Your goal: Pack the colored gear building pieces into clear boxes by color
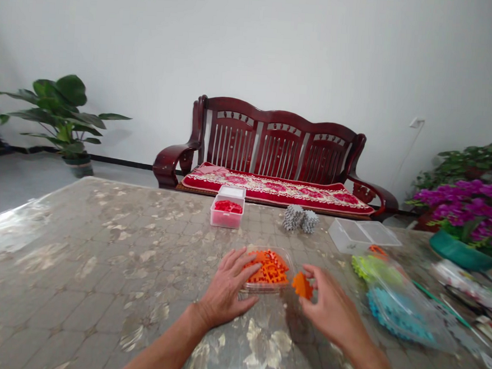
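A clear plastic container (290, 257) holds a heap of orange interlocking plastic pieces (270, 268) on the table before me. Fingers spread, my left hand (228, 284) lies over the container's left side, its thumb apart toward the front. To the right of the container, my right hand (326, 302) pinches an orange plastic piece (302, 285) with notched edges between thumb and fingers. Whether more than one piece is stacked in that pinch, I cannot tell.
Beyond stand a box of red pieces (227, 218), two grey stacks (300, 218) and an open clear box (345, 236). Right of my hand, blue pieces (397, 316) and yellow-green pieces (366, 267) lie near clear plastic. A flower pot (462, 250) sits farther right.
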`<state>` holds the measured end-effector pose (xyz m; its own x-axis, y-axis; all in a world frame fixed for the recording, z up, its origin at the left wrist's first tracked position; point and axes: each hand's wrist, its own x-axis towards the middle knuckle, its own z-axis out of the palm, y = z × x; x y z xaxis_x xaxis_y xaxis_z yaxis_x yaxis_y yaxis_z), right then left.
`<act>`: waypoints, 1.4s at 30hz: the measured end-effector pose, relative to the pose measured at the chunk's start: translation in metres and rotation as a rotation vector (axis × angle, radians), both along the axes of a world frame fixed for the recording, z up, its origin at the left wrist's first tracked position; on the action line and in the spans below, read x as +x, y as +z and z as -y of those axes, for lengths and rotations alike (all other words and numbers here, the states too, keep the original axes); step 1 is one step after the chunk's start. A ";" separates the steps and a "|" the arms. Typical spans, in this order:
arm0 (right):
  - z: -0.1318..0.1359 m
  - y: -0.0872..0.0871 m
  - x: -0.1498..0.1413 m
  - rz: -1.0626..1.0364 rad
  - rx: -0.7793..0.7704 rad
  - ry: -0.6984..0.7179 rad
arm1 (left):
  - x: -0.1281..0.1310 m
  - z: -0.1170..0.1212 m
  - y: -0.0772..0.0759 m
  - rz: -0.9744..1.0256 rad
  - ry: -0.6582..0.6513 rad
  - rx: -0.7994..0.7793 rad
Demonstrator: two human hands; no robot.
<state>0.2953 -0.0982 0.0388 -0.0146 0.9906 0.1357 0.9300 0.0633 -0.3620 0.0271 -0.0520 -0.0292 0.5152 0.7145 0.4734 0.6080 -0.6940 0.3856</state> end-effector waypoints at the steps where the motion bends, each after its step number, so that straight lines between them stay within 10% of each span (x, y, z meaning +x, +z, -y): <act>1: -0.005 0.008 -0.005 0.006 0.044 0.049 | 0.000 0.000 0.000 -0.015 -0.006 0.002; 11: -0.048 0.012 -0.039 0.068 0.083 0.496 | 0.000 -0.001 -0.002 -0.068 0.006 0.109; 31: -0.046 -0.015 -0.028 -0.251 0.136 0.306 | 0.001 -0.001 -0.005 -0.097 -0.002 0.147; 42: -0.068 -0.007 -0.022 -0.095 0.121 0.479 | 0.014 0.003 0.011 -0.169 -0.124 0.127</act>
